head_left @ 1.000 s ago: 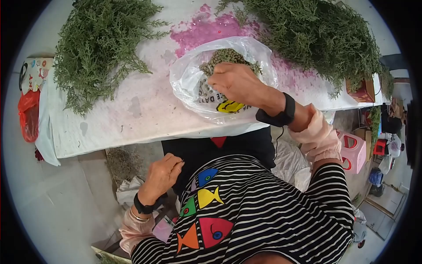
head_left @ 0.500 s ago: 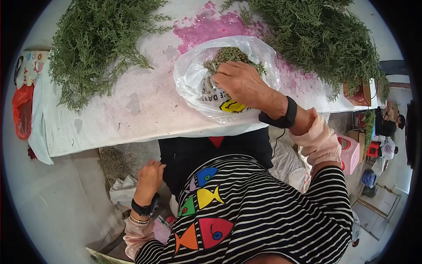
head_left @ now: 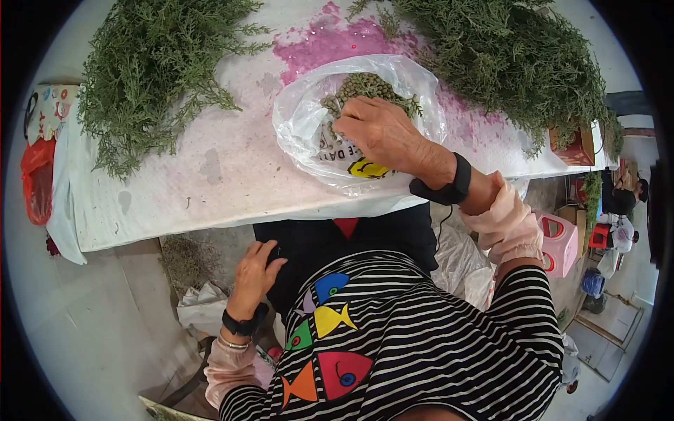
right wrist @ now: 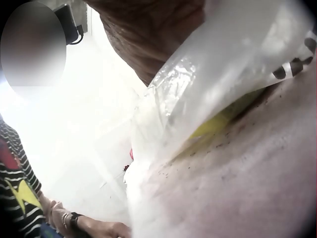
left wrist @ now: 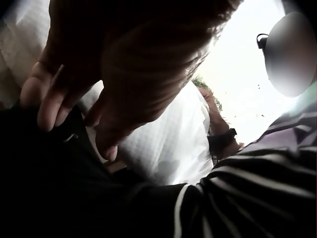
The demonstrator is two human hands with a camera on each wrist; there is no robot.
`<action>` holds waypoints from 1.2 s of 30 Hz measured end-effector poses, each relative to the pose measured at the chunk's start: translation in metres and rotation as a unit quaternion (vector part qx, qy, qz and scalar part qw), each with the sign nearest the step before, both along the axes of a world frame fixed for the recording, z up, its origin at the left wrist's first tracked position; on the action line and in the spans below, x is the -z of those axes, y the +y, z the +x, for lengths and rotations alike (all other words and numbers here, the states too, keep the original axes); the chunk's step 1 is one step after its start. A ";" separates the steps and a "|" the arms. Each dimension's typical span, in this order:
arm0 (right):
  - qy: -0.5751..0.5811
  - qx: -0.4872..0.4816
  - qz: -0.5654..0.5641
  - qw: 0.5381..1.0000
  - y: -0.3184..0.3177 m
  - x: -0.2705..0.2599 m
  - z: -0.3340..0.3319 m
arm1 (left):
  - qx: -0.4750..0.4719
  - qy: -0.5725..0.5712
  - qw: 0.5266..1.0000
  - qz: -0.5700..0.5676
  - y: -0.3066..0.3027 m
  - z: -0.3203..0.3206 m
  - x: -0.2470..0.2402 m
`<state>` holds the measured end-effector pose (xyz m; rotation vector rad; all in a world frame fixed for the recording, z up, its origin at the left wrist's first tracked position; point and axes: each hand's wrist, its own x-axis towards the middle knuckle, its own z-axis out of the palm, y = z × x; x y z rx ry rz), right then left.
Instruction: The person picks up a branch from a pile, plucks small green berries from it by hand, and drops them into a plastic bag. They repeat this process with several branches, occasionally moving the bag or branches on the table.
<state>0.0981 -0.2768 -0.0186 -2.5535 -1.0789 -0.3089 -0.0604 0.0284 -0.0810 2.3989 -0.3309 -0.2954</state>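
A clear plastic bag [head_left: 302, 151] with printed letters and a yellow patch lies open on the table, with small round green berries [head_left: 366, 85] inside. My right hand [head_left: 382, 133] reaches into the bag, knuckles up and fingers bent down beside the berries. Its fingertips are hidden; I cannot tell whether they pinch anything. In the right wrist view the bag's film [right wrist: 198, 84] covers the fingers. My left hand [head_left: 254, 275] is over the dark cloth on the lap, below the table edge, thumb and fingers apart and holding nothing. The left wrist view shows its fingers [left wrist: 49, 111] against that dark cloth.
Heaps of green conifer sprigs lie on the table's left [head_left: 161, 77] and right [head_left: 505, 67]. A pink stain [head_left: 337, 45] marks the white tabletop [head_left: 168, 203]. A red bag [head_left: 38, 179] hangs at the left; a pink stool [head_left: 559, 242] stands at the right.
My left hand has loosened from a curled shape, its thumb now spread from the fingers. My right hand stays in the bag, shifting only slightly among the berries.
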 end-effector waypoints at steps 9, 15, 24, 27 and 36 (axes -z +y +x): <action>-0.010 -0.023 -0.064 0.998 -0.002 -0.010 0.003 | 0.034 0.059 0.996 -0.051 0.002 0.008 0.052; 0.159 -0.019 0.226 0.961 -0.008 -0.008 0.007 | -0.054 -0.053 0.996 0.053 0.033 -0.004 0.038; 0.594 0.027 0.561 0.576 -0.026 -0.050 -0.001 | -0.100 -0.115 0.987 -0.050 0.014 0.019 -0.030; 0.593 0.017 0.586 0.552 -0.028 -0.049 -0.004 | -0.076 -0.131 0.983 -0.101 -0.021 0.034 -0.060; 0.582 0.055 0.648 0.489 -0.033 -0.051 -0.017 | 0.029 -0.097 0.968 -0.228 -0.085 0.076 -0.098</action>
